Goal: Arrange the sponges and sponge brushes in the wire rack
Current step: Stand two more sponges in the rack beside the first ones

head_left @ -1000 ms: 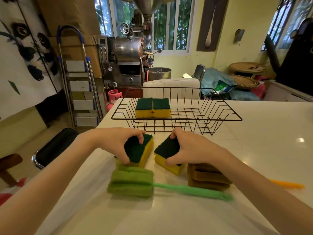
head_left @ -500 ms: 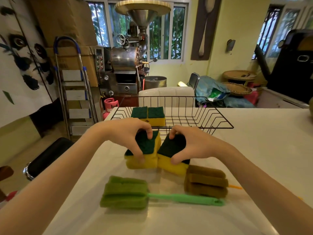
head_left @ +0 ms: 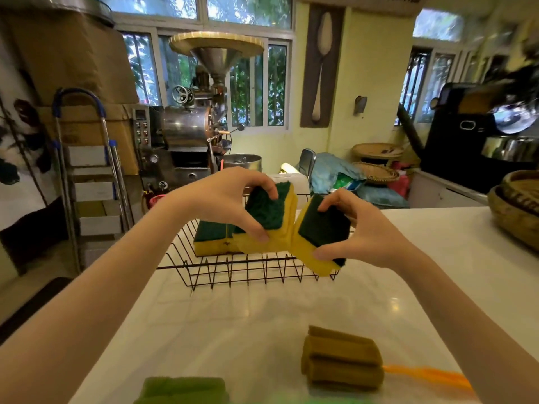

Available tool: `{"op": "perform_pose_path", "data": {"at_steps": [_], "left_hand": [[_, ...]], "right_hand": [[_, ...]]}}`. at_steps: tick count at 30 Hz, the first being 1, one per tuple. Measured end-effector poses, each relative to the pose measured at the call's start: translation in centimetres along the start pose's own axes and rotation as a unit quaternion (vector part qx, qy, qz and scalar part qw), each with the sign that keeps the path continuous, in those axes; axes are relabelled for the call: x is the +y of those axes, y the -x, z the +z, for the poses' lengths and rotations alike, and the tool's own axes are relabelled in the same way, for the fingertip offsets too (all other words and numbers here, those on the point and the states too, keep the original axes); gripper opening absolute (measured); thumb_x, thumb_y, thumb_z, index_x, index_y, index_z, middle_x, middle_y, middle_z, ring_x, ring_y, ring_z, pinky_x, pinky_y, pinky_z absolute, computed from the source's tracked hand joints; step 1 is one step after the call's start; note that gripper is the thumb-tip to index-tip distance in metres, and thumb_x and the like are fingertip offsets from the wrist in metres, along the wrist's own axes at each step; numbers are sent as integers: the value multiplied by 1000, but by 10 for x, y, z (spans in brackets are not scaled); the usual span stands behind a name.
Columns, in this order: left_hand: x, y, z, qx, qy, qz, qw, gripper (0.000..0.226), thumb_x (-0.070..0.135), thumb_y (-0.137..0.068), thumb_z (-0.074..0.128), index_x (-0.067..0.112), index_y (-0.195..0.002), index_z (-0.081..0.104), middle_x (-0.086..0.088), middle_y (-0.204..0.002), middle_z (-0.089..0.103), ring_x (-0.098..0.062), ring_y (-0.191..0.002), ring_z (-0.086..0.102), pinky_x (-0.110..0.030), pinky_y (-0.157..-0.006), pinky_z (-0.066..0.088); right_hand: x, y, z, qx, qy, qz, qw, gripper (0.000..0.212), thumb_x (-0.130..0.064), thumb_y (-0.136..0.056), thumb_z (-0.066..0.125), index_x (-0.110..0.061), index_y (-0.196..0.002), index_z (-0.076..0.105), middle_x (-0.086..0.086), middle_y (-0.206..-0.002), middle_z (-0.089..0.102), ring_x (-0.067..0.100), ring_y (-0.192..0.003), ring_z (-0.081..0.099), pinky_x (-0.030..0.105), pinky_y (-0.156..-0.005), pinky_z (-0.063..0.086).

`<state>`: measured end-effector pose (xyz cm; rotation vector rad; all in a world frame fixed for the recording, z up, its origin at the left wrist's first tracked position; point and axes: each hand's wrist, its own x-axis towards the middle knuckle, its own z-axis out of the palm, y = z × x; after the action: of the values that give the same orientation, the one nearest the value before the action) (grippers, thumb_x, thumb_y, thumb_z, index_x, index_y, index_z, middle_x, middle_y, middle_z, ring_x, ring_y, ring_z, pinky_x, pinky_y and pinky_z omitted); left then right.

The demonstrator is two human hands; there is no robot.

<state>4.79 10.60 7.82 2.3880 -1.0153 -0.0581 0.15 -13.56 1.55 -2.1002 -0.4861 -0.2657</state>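
My left hand [head_left: 221, 199] grips a yellow sponge with a dark green scouring face [head_left: 269, 218], held tilted in the air above the black wire rack [head_left: 233, 269]. My right hand [head_left: 370, 231] grips a second such sponge [head_left: 320, 231] beside it; the two sponges touch edge to edge over the rack's front rim. Inside the rack at its left lie two more green-and-yellow sponges [head_left: 211, 237], partly hidden by the held one. On the white table near me lie a brown sponge brush with an orange handle [head_left: 341, 360] and a green sponge brush [head_left: 183, 390], cut off by the frame's bottom edge.
A woven basket [head_left: 516, 211] stands at the table's far right. Beyond the table's left edge are a stepladder [head_left: 87, 176] and a metal roasting machine [head_left: 189, 132]; a white chair back [head_left: 291, 182] stands behind the rack.
Both hands have lifted their sponges off the table and carried them forward over the rack's front rim. The view has tilted up, so the brushes now sit low in the frame.
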Motion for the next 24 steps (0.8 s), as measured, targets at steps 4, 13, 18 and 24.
{"op": "perform_pose_path", "data": {"at_steps": [4, 13, 18, 24], "left_hand": [[-14, -40, 4, 30, -26, 5, 999, 53, 31, -52, 83, 36, -96, 53, 2, -122, 50, -15, -110, 46, -18, -83, 41], [-65, -107, 43, 31, -100, -22, 994, 62, 29, -57, 81, 22, -108, 47, 2, -111, 45, -15, -102, 43, -27, -83, 43], [-87, -130, 67, -32, -140, -44, 989, 62, 32, -61, 78, 21, -112, 44, -2, -113, 51, -16, -96, 46, -28, -80, 44], [-107, -137, 80, -61, -166, -72, 982, 63, 30, -64, 76, 15, -117, 45, -6, -116, 54, -21, -100, 49, -31, -85, 46]], "right_hand": [[13, -18, -14, 48, 35, -13, 998, 59, -28, -47, 86, -38, -93, 49, -12, -101, 53, 12, -91, 57, 18, -56, 55], [51, -64, -32, 44, 118, 15, 992, 58, -32, -47, 85, -39, -91, 48, -15, -96, 51, 8, -84, 56, 10, -49, 48], [62, -85, -22, -6, 193, 2, 981, 64, -34, -49, 82, -35, -99, 43, -20, -92, 45, 4, -85, 51, 16, -56, 51], [71, -109, -10, -70, 215, 5, 974, 62, -19, -54, 78, -34, -100, 39, -14, -95, 38, 5, -87, 46, 12, -55, 42]]}}
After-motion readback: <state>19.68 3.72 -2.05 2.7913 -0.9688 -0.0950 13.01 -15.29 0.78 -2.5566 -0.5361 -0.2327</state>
